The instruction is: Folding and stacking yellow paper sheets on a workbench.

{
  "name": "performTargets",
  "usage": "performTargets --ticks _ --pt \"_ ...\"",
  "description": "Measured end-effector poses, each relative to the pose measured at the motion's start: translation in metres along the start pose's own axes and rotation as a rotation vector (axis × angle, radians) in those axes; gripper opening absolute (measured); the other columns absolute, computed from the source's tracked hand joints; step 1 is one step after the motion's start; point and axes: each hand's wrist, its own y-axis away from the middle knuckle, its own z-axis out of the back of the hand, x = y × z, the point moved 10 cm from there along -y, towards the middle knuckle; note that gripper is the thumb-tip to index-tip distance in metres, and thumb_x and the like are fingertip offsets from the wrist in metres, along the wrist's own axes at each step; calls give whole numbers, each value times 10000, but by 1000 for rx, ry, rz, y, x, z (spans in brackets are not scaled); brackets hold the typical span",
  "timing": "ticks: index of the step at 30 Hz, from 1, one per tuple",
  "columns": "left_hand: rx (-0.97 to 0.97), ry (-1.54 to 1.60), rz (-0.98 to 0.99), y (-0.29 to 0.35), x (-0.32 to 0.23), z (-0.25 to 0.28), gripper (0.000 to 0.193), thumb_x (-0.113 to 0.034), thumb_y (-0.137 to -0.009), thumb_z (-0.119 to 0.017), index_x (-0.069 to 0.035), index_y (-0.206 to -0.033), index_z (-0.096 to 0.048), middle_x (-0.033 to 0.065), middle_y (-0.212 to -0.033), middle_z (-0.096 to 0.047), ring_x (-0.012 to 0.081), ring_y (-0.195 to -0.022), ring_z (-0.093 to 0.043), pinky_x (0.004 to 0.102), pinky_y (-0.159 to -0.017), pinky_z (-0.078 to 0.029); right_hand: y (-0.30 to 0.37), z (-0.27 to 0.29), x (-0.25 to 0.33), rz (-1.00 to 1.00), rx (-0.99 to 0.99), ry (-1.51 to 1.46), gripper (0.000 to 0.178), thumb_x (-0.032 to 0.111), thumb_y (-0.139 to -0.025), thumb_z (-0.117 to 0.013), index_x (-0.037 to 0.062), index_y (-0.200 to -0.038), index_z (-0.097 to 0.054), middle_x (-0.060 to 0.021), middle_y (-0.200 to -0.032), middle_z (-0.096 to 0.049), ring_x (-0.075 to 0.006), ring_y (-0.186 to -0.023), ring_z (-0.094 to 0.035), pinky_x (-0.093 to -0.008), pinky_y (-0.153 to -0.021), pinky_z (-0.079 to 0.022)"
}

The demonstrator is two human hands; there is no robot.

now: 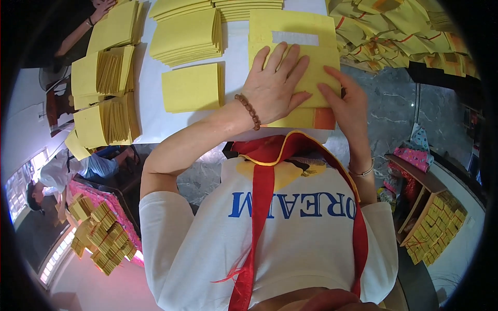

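A large folded sheet of yellow paper (316, 59) lies in front of me at the table's near edge, with a white strip (295, 38) across its upper part. My left hand (277, 78) presses flat on it, fingers spread; a brown bead bracelet circles the wrist. At the sheet's right edge rests my right hand (348, 101), its thumb and forefinger apart on the paper and the other fingers partly hidden. Below the fold, more yellow paper shows, with an orange patch (324, 118) at its right corner.
Left of the sheet sit a small yellow stack (192, 88) and a taller one (184, 39) on the white tabletop (150, 111). More stacks (104, 122) line the left edge. Yellow bundles (399, 31) pile up at far right. Another person's hand (101, 9) touches stacks at far left.
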Motion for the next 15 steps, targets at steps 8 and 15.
performTargets --ticks 8,15 --pt "15 -13 -45 1 -1 -6 538 -324 -771 -584 -14 -1200 -487 177 -1272 -419 350 -1232 -316 481 -1002 -244 4 -58 59 684 72 811 576 470 -856 -484 122 -1310 -417 -150 -1368 -358 -282 -1297 -301 -555 -1037 -153" --pt "-392 558 19 15 29 34 555 -166 -707 -655 -11 -1200 -452 185 -1264 -416 349 -1196 -356 446 -985 -279 1 -62 48 666 32 919 640 529 -850 -451 122 -1339 -379 -152 -1389 -339 -298 -1301 -297 -551 -1047 -151"
